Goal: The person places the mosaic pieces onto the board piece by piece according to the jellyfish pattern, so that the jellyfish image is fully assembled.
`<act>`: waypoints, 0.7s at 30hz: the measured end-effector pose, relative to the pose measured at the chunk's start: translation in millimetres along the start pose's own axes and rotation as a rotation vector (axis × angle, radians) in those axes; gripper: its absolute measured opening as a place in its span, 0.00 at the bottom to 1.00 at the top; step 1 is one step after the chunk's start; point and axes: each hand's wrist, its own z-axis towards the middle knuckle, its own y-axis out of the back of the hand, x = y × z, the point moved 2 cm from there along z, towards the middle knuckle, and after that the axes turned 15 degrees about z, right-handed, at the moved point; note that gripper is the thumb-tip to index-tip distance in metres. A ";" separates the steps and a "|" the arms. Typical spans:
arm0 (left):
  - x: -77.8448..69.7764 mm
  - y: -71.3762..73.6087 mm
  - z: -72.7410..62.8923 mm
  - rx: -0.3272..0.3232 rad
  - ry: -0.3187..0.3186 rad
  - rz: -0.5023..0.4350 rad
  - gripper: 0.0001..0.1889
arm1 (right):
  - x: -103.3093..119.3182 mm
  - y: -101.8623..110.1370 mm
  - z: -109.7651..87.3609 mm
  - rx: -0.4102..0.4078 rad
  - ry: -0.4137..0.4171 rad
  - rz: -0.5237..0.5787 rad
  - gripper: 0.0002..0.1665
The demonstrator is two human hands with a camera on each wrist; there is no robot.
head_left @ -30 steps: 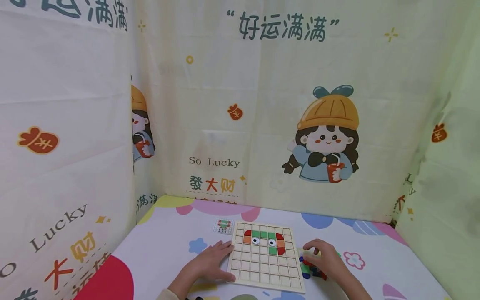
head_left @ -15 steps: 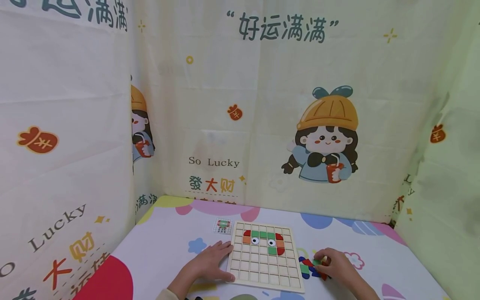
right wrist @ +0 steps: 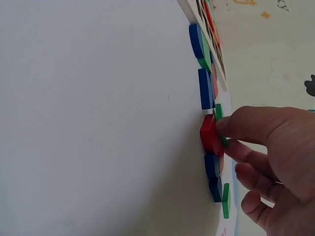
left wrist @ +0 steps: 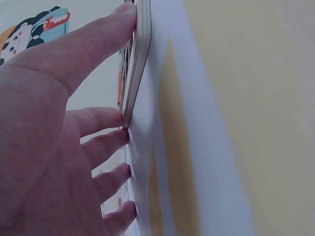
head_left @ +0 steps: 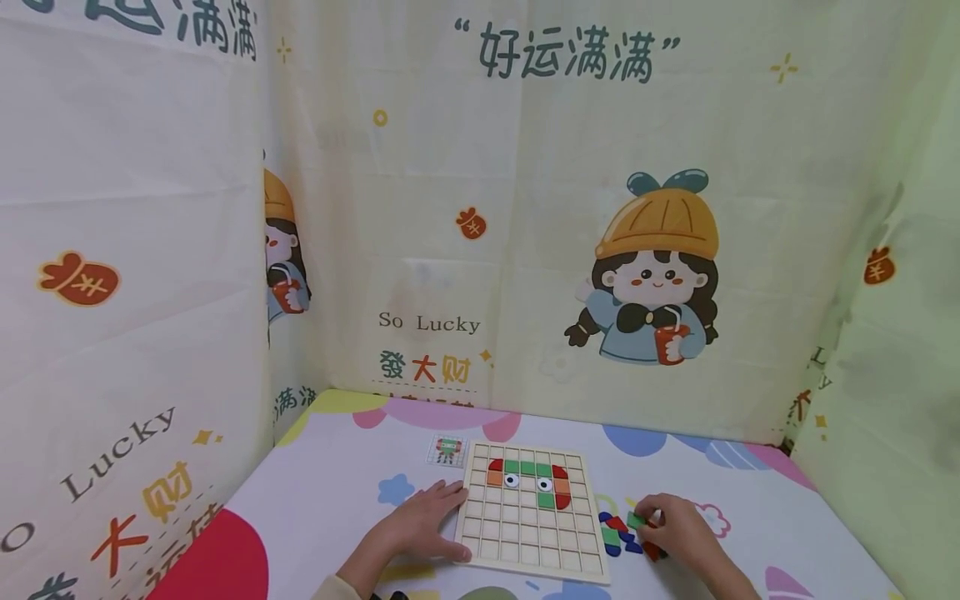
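Note:
My left hand (head_left: 422,525) rests at the left side of a wooden grid board (head_left: 495,533), fingers along its edge and thumb at the near left corner. The left wrist view has this thumb (left wrist: 106,37) on the board's rim. Red, green and orange pieces and two eye pieces (head_left: 544,485) lie in the upper cells. To the board's right, my right hand (head_left: 681,533) is over a pile of blocks. Its thumb and index finger pinch a green block (head_left: 635,520). Close below in the right wrist view stands a red block (right wrist: 210,137).
Blue, red and green blocks (head_left: 611,537) lie loose beside the board's right edge. A small pattern card (head_left: 447,451) with a printed figure is at the board's upper left. Printed cloth walls (head_left: 525,250) enclose the table (head_left: 322,483).
My right hand has drawn away from the board to the right, over the loose blocks, and now its fingertips are on a green one. The left hand has kept its place.

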 end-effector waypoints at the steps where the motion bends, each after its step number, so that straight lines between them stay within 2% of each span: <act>1: -0.1 -0.1 -0.1 -0.002 -0.003 0.003 0.47 | -0.3 -0.4 0.2 -0.012 0.004 0.002 0.11; 8: 0.3 -0.2 -0.6 -0.024 -0.021 0.030 0.47 | 3.0 -4.5 0.7 -0.070 0.012 0.058 0.11; 21: 1.5 -3.4 1.0 -0.019 -0.015 0.016 0.47 | 22.9 -30.4 6.0 -0.087 0.144 0.090 0.09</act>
